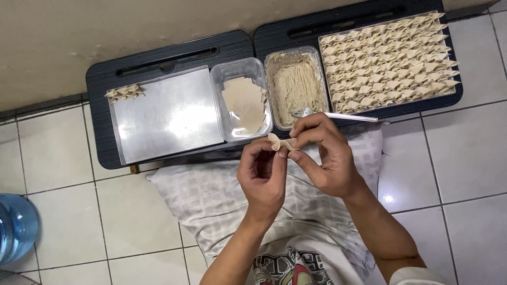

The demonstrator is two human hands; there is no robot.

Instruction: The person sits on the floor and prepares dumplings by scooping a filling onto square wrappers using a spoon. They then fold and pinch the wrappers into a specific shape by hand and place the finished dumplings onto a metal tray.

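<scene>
My left hand [262, 177] and my right hand [323, 153] meet over my lap, both pinching a small folded dumpling wrapper [280, 142] between fingertips. Just beyond it stands a clear tub of square wrappers [244, 103]. Beside that is a tub of pale filling [296, 84] with a metal spoon [343, 115] resting on its near edge. A steel tray [169, 116] at the left holds a few folded dumplings [124, 93] in its far left corner. At the right, another tray [388, 60] is packed with several rows of folded dumplings.
Two black low lap tables [100, 79] sit side by side against a beige wall on a white tiled floor. A checked cloth [211, 200] covers my lap. A blue water bottle [16, 227] stands at the left edge.
</scene>
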